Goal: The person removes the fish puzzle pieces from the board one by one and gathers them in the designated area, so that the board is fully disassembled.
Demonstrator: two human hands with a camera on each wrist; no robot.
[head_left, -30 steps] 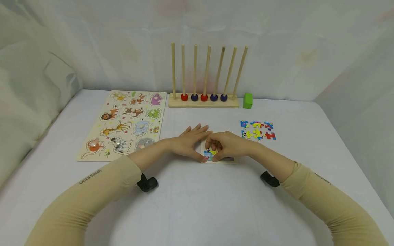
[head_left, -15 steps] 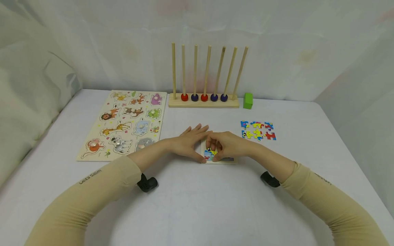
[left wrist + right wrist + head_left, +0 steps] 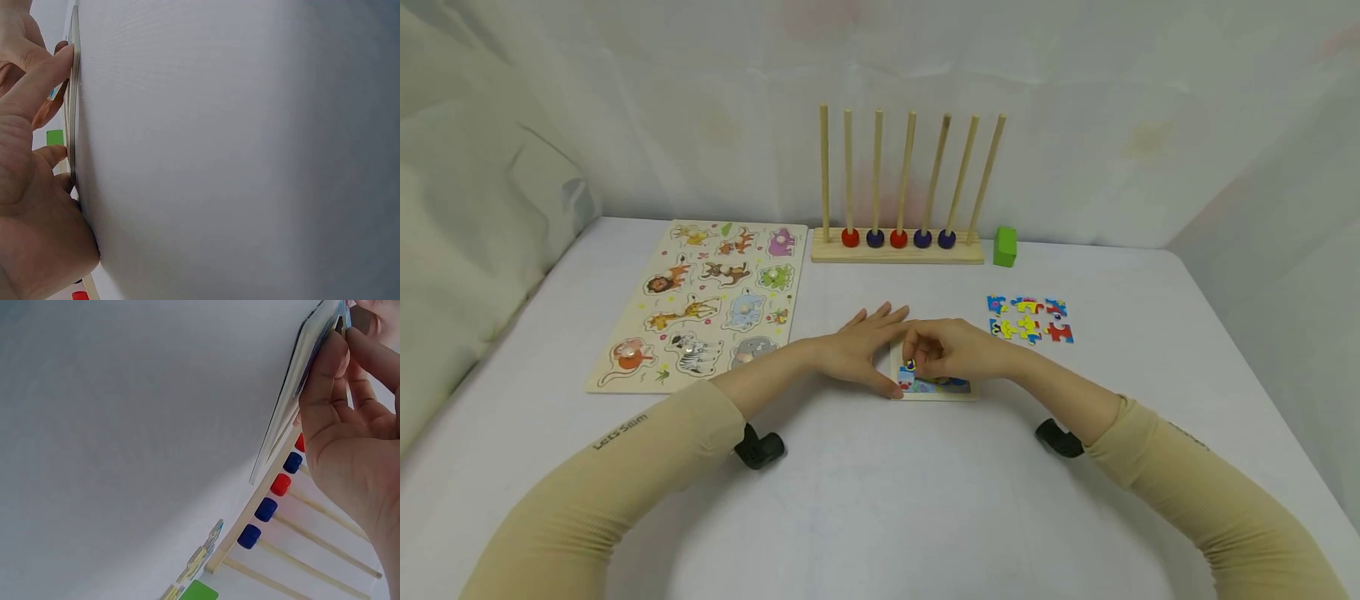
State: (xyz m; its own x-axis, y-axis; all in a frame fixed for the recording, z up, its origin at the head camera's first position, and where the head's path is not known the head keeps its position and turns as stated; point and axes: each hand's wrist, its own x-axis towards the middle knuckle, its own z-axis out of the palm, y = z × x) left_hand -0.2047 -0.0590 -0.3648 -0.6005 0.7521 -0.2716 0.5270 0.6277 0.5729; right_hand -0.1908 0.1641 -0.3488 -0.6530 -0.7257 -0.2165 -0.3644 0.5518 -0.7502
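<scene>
A small picture puzzle board point(image 3: 940, 397) with a pale rim lies on the table, its lower strip showing a blue scene. My left hand point(image 3: 853, 350) rests at its left side, fingers spread, thumb on the lower left corner. Over the board, my right hand point(image 3: 958, 348) pinches a puzzle piece point(image 3: 911, 365) between thumb and fingers. That piece stands tilted up from the board in the left wrist view, and its face is mostly hidden. The right hand covers much of the board's upper part. Several loose puzzle pieces point(image 3: 1060, 332) lie right of the board.
An animal peg puzzle point(image 3: 651, 327) lies at the left. At the back stands a wooden rack point(image 3: 895, 257) with upright rods and red and dark blue beads. A green block point(image 3: 1004, 247) sits beside it. White cloth hangs behind the table.
My right hand has lifted slightly and its thumb has drawn up, raising the piece's near edge and uncovering more of the board's lower strip. The left hand has stayed almost still.
</scene>
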